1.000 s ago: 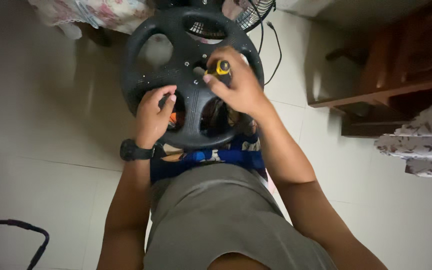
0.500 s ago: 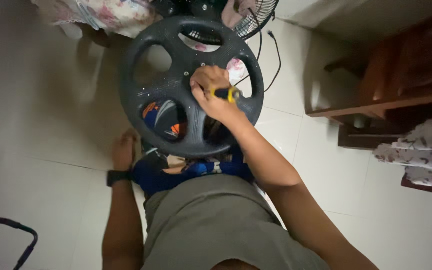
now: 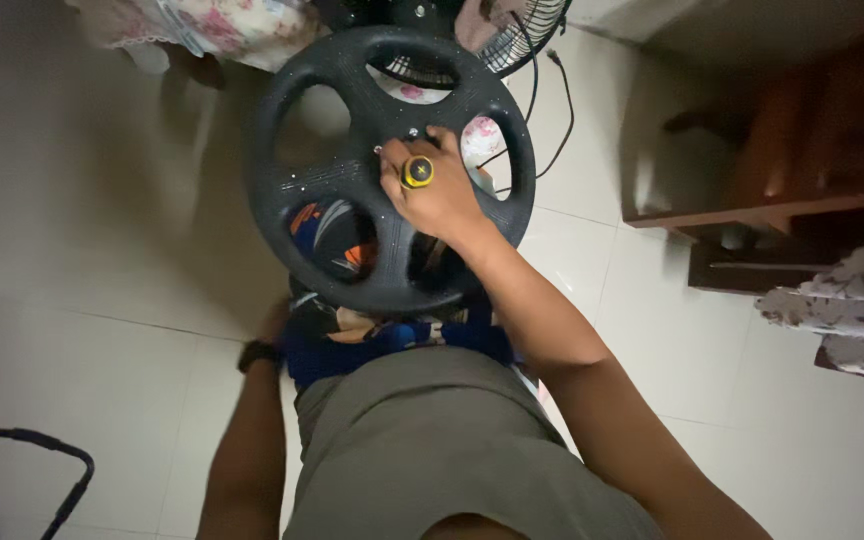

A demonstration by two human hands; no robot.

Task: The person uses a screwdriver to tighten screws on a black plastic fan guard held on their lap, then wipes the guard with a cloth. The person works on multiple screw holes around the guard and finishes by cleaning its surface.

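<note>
A screwdriver (image 3: 417,172) with a yellow-and-black handle is gripped firmly in the right hand (image 3: 439,195), the fingers closed tight around it and its butt end turned up toward the camera, the tip pressed down at the hub of a round black fan base (image 3: 389,168). The step in hand appears to be the driving of a screw at the hub, and it would be done best with the tool kept square to the screw, steady downward pressure kept on it, and the base braced against turning, since a tilted tip could slip out of the head. The base is held over the lap, near the middle of the scene, with a pale tiled floor (image 3: 102,250) beneath; it is a dark, speckled wheel of plastic with broad spokes and rounded openings. The left hand (image 3: 274,318) is lowered at the near left edge of the base, largely hidden, so whether it grasps anything cannot be told. A fan grille (image 3: 512,35) lies beyond, on the far side
</note>
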